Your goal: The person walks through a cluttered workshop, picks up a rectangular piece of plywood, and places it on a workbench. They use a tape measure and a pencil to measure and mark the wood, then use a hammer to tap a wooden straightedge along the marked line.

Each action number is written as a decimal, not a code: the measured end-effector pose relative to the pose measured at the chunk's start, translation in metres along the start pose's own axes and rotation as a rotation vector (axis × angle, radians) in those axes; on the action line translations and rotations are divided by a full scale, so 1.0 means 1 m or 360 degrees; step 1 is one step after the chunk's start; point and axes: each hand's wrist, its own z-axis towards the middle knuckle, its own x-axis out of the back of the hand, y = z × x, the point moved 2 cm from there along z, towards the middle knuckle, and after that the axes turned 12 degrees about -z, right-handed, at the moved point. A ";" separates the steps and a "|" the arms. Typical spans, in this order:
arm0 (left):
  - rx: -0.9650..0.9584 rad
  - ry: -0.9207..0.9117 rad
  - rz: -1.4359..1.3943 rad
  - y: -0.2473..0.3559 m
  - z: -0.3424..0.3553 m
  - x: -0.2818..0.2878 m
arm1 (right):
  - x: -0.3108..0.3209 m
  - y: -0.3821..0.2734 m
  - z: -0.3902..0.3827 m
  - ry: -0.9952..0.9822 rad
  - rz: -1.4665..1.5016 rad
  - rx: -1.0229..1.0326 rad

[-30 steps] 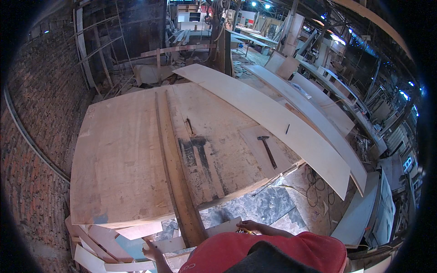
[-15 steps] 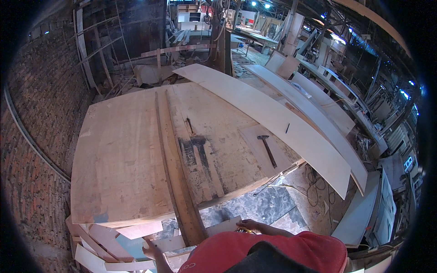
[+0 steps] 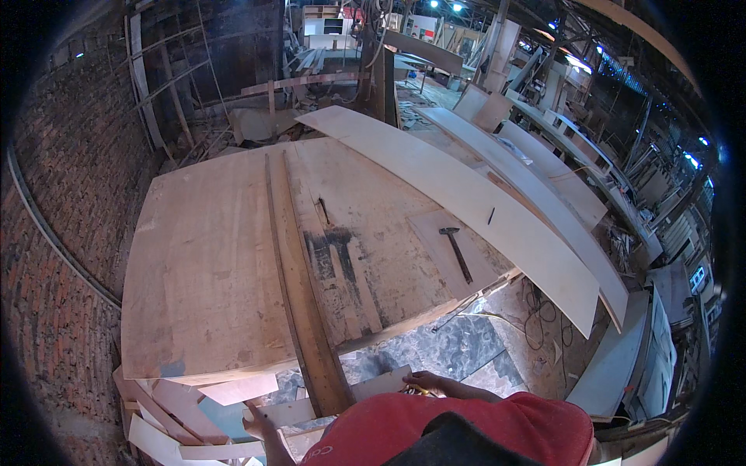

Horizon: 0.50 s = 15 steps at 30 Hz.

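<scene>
A short pale board [image 3: 381, 385] spans the space in front of my body, crossing under or behind the near end of a long wooden plank [image 3: 309, 326]; which one cannot be told. My left hand [image 3: 259, 425] is closed around its left end. At the other end, my right hand [image 3: 424, 382] grips the board's edge, with a small yellow thing partly hidden by the fingers. The long plank lies across a big wooden worktable [image 3: 210, 264] and sticks out over its near edge toward me. A hammer [image 3: 457, 253] rests on a thin panel at the table's right.
Two long pale panels [image 3: 466, 194] extend past the table's right side. A thin dark tool [image 3: 322, 210] lies near mid-table. Offcuts [image 3: 183, 412] lean at the lower left, and cables [image 3: 536, 314] hang on the right. A brick wall [image 3: 66, 210] borders the left.
A brown panel has come into view in the far background, beyond the post. My hands and the short board stay almost where they were.
</scene>
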 end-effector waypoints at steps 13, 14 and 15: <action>0.0078 -0.0178 -0.0098 0.013 -0.006 0.001 | 0.004 -0.008 -0.012 0.0009 -0.0077 -0.0031; 0.0113 -0.0227 -0.0093 0.008 0.001 0.003 | 0.004 -0.006 -0.008 -0.0006 -0.0071 -0.0018; 0.0147 -0.0278 -0.0087 0.004 0.005 0.003 | 0.003 -0.005 -0.006 -0.0020 -0.0065 -0.0006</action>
